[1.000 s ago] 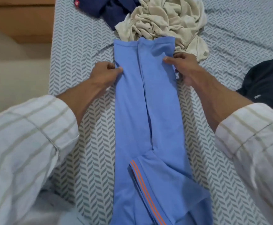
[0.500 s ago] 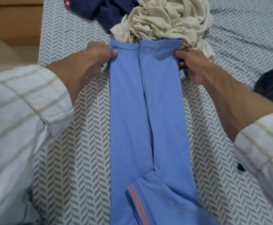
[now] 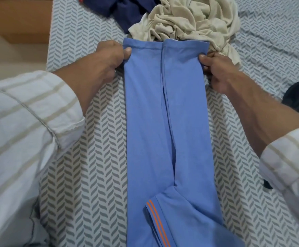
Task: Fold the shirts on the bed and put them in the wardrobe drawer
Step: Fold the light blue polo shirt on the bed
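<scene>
Head view: gripping blue shirt [image 3: 164, 122] lying lengthwise on bed [image 3: 84, 157], left hand [image 3: 107, 57] and right hand [image 3: 214, 68] pinching far corners; likely handling soft, light, limp, needing both corners.

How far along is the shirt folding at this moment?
Done: the blue shirt has its sides folded into a long strip. In hand: left hand and right hand pinch its far corners. Left: folding its length, then the crumpled beige shirt and navy shirt; no drawer is visible.
</scene>
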### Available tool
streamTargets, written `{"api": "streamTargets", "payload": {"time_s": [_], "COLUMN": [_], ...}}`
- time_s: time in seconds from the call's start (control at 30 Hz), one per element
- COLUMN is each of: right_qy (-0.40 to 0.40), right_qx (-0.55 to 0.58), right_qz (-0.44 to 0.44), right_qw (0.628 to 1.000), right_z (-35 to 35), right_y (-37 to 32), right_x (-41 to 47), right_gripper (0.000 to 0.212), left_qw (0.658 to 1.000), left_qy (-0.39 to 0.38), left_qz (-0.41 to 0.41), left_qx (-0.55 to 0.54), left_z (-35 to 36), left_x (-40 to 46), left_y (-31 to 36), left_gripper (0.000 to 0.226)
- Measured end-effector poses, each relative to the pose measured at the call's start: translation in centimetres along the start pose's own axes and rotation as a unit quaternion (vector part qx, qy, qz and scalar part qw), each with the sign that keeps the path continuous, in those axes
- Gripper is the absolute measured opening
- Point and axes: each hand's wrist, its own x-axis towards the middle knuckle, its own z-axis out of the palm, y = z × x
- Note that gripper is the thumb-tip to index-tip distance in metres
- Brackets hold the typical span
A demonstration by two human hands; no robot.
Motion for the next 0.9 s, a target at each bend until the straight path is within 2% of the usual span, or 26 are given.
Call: {"api": "streamTargets", "payload": {"time_s": [0.17, 0.27, 0.33, 0.4, 0.43, 0.53, 0.6, 0.67, 0.8, 0.9], "right_qy": [0.002, 0.005, 0.008, 0.006, 0.008, 0.038, 0.031, 0.014, -0.004, -0.038], "right_qx": [-0.012, -0.020, -0.009, -0.010, -0.018, -0.056, -0.084, -0.115, -0.250, -0.345], "right_qz": [-0.028, -0.040, -0.036, -0.030, -0.033, -0.094, -0.146, -0.179, -0.228, -0.226], "right_qw": [1.000, 0.999, 0.999, 0.999, 0.999, 0.993, 0.985, 0.977, 0.941, 0.910], "right_z": [0.6, 0.9, 0.6, 0.4, 0.1, -1.3, -2.4, -3.7, -6.0, -7.7], "right_y": [0.1, -0.2, -0.5, -0.9, -1.1, -2.0, -2.2, -1.4, 3.0, 7.3], "right_x": [-0.2, -1.4, -2.8, -4.8, -5.9, -9.0, -10.9, -13.5, -17.8, -20.4], "right_gripper": [0.005, 0.021, 0.025, 0.010, 0.008, 0.022, 0.026, 0.029, 0.027, 0.032], "left_qw": [0.999, 0.996, 0.996, 0.997, 0.996, 0.991, 0.985, 0.975, 0.938, 0.910], "left_qy": [-0.042, -0.082, -0.071, -0.054, -0.047, -0.042, -0.045, -0.059, -0.082, -0.115], "left_qz": [0.012, 0.026, 0.026, 0.046, 0.067, 0.127, 0.163, 0.200, 0.277, 0.282], "left_qx": [0.000, -0.036, -0.047, -0.037, -0.021, 0.022, 0.042, 0.075, 0.191, 0.281], "left_z": [0.3, -0.3, -1.0, -1.4, -1.7, -2.5, -3.4, -4.5, -6.3, -7.2], "left_x": [-0.8, -2.5, -4.0, -5.5, -6.3, -9.6, -11.7, -14.4, -18.9, -21.4], "left_y": [0.1, 0.9, 1.2, 1.2, 1.3, 1.5, 1.2, 0.7, -2.5, -6.4], "left_gripper": [0.011, 0.012, 0.015, 0.018, 0.021, 0.031, 0.026, 0.009, 0.005, 0.009]}}
